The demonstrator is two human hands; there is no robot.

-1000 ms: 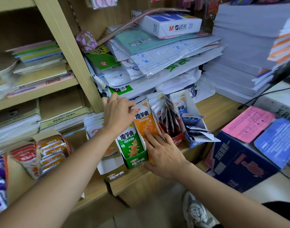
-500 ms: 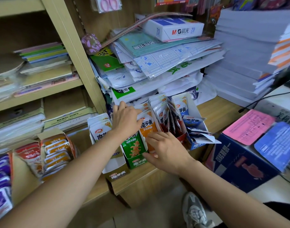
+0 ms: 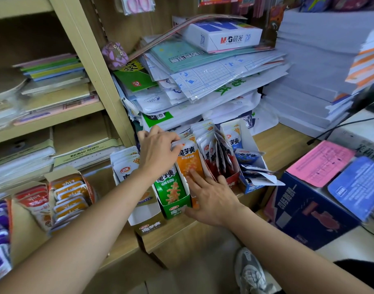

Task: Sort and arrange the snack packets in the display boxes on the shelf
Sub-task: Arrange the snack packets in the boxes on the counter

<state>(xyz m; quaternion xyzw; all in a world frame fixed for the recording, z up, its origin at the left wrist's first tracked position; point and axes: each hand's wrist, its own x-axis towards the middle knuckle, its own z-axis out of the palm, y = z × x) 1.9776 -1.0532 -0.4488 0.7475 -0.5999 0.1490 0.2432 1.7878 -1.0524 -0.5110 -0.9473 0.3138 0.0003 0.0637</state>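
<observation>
On the shelf (image 3: 273, 145), left hand (image 3: 158, 151) seemingly pinches orange packets (image 3: 190, 161); right hand (image 3: 211, 198) presses them flat-fingered.

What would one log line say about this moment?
left hand grips orange packets by tops | right hand presses their front | green box alongside

green display box (image 3: 171, 194), orange packet (image 3: 189, 164), red box (image 3: 231, 180), pink paper (image 3: 320, 162), purple flowered pouch (image 3: 116, 55)

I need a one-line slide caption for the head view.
Left hand grips the snack packets from above; right hand presses flat on the orange packet.
</observation>
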